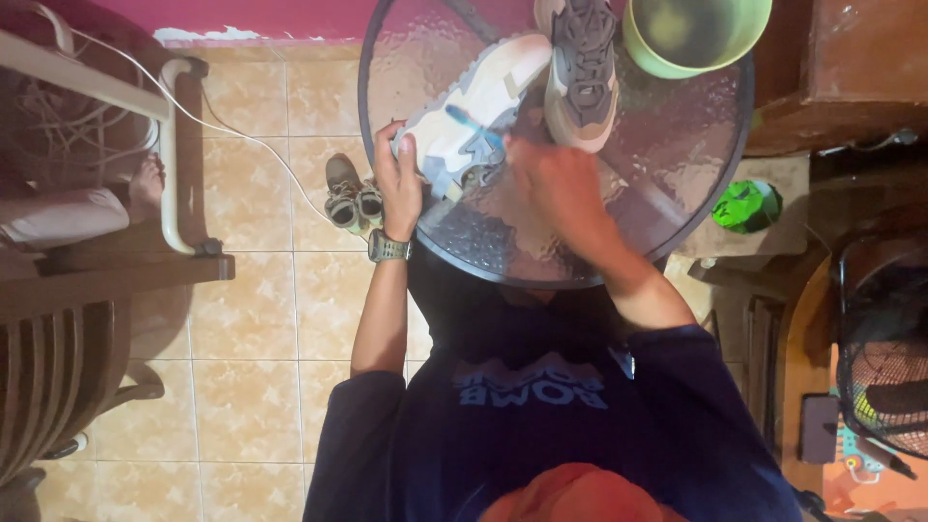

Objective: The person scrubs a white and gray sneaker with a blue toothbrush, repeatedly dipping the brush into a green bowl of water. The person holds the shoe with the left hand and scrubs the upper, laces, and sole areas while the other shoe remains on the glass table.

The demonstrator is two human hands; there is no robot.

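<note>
Nearest the camera: orange rounded cap top (575,495) at the bottom edge, then a dark navy short-sleeved shirt (541,416) with pale blue print.
Left hand (398,174): fingers curled around the near end of the pale cream and grey sneaker (474,106), clamping it against the table; an olive wristwatch (389,247) sits on that wrist.
Right hand (556,184): blurred, closed on the handle of a thin blue toothbrush (476,126); how tight the grip is, I cannot tell.
Key relation: sneaker lies on its side on the far-left part of the table, long axis running from the left hand up and right towards the far rim; brush crosses its side panel, just left of the right hand. Right hand is nearer the brush, left hand nearer the heel end.
Table: 1 round textured glass tabletop (667,145) with a dark metal rim, rippled and see-through.
Second shoe: brown and grey sneaker (582,68), sole up, touching the first at the far side.
Bucket: lime green plastic pail (691,34), far right on the glass.
Floor: glossy beige tiles (261,319); 1 small pair of olive shoes (353,193) beside the table's left edge.
</note>
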